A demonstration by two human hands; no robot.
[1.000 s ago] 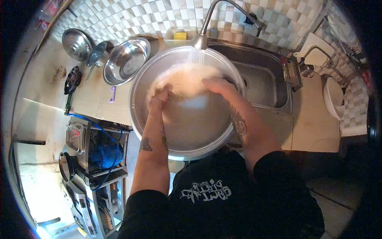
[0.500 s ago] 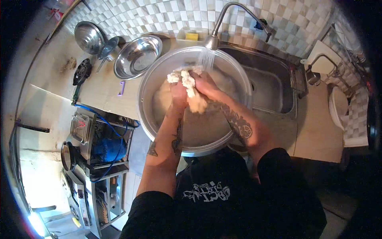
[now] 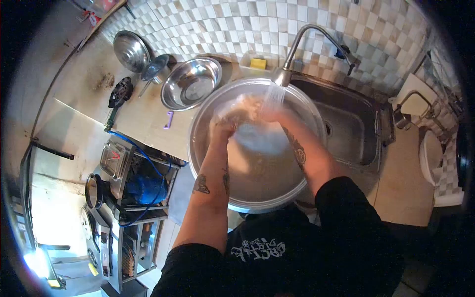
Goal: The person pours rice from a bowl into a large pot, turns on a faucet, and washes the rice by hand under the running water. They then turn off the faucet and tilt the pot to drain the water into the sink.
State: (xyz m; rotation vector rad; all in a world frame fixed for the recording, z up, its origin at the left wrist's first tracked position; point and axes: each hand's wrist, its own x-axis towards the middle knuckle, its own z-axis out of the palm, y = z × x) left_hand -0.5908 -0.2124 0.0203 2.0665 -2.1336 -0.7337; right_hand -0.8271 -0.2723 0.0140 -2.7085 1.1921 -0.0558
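Observation:
A large round metal basin (image 3: 194, 148) holds cloudy, pale brown water. My left hand (image 3: 222, 127) is inside it on the left, fingers blurred and partly hidden. On the other side my right hand (image 3: 273, 117) is smeared by motion, close to the falling water (image 3: 272, 98). A pale, soft, lumpy mass (image 3: 247, 105) lies between and beyond my hands, too blurred to name. Whether either hand grips it cannot be made out. Above the basin's far rim, the spray head of the faucet (image 3: 281, 77) pours water in.
Right of the basin is a metal sink (image 3: 346, 121). On the left counter are a shiny metal bowl (image 3: 191, 83), a round metal lid (image 3: 131, 51), a pan-like dark tool (image 3: 120, 92) and a purple object (image 3: 169, 120). A yellow sponge (image 3: 258, 63) sits behind the basin.
My hands had the pale lumpy mass raised and squeezed between them; now they are farther apart and lower in the basin, with the mass spread out. The whole view has shifted.

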